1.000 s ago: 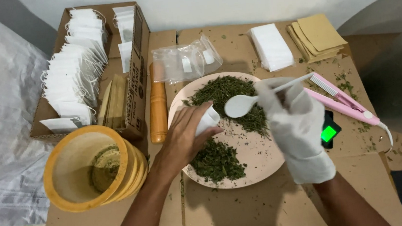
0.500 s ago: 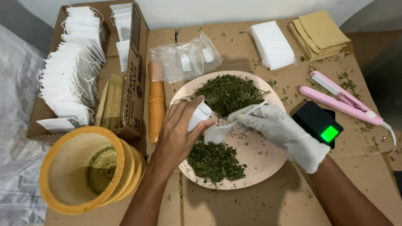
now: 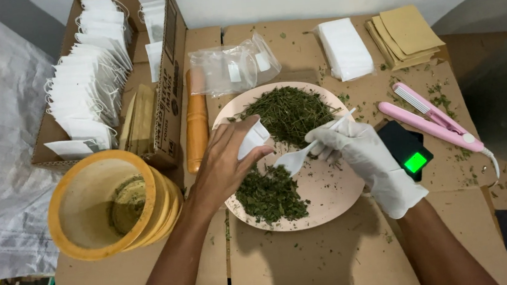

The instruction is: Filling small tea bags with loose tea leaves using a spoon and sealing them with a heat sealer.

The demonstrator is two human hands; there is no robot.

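Left hand [image 3: 222,166] pinches small white bag [image 3: 252,140]; gloved right hand [image 3: 358,148] grips white plastic spoon [image 3: 303,154]. Tilted spoon could scatter dried herbs [image 3: 270,193] off pink plate [image 3: 332,200].

Looks like a makeshift home packing station: flattened cardboard worktop [image 3: 337,257], box of filled sachets [image 3: 87,90] left of the herb plate [image 3: 337,193].

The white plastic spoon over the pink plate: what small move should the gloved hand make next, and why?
Probably dip the spoon into the near herb pile. Its bowl looks empty and hovers just above that pile, while the bare left hand holds a small white bag beside it. The gloved right hand grips the handle.
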